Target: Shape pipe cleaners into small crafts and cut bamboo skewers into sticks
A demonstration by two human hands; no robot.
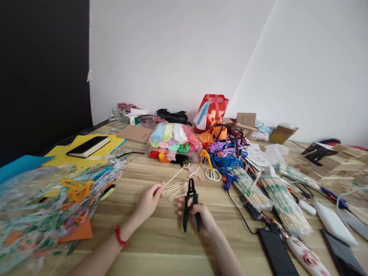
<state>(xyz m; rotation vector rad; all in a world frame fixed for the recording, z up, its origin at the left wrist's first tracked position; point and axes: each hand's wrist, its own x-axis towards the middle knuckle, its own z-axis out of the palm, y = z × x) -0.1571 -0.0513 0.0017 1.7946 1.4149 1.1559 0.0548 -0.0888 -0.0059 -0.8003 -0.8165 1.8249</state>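
My left hand [151, 199] pinches the near end of a thin wooden stick [174, 177], which slants up and away to the right. My right hand [201, 216] is wrapped around wire strippers [191, 203] with dark green handles and a black head, the jaws pointing away from me. Between and just beyond the hands lie several short wooden sticks [176, 189] on the wooden table [161, 245]. The strippers' head is apart from the stick in my left hand. A red string bracelet [121, 237] circles my left wrist.
At left spreads a heap of plastic wrappers [57, 214] beside a black notebook [89, 147]. Bundled pipe cleaners [174, 142] lie ahead. To the right are a blue glue gun [229, 178] with a cable, bagged sticks [284, 203], white-handled scissors [212, 175] and a phone [278, 253].
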